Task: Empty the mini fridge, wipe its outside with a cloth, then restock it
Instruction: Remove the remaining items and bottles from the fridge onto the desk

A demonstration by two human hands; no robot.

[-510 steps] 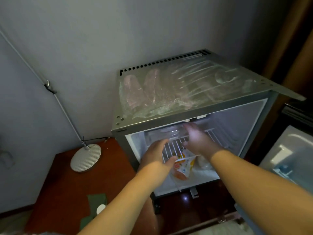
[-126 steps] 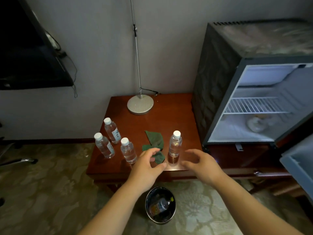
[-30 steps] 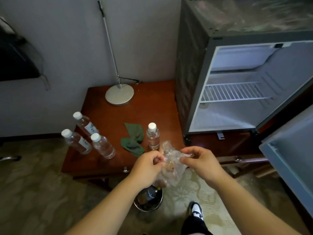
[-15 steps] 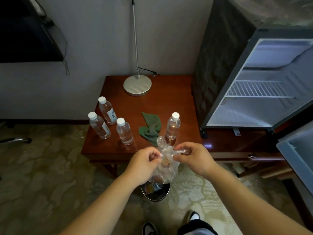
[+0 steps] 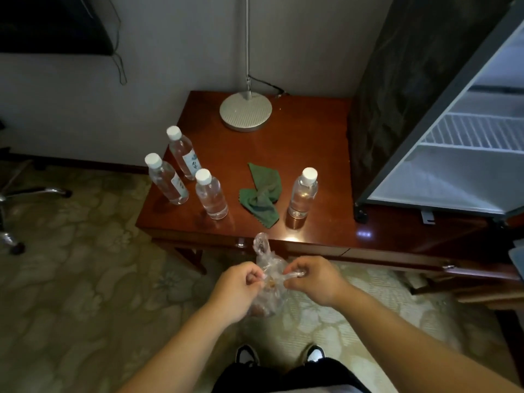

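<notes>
Fingers (image 5: pixel 252 277) of my left hand (image 5: pixel 236 287) and right hand (image 5: pixel 313 279) were pinched on the neck of a thin, crumpled clear plastic bag (image 5: pixel 268 260) with something brownish inside; I could not tell what. It hung in the air off the near edge of the red-brown wooden surface (image 5: pixel 297 131), over the patterned carpet (image 5: pixel 85 279). Pulling the two sides apart looked risky to me: film that flimsy could split and drop its contents on the floor. Setting it down carelessly might have toppled the lone clear water bottle with a white cap (image 5: pixel 302 194), upright just beside the rumpled green cloth (image 5: pixel 262 194). The grey mini fridge (image 5: pixel 453 177) stood open, its visible shelves bare.
</notes>
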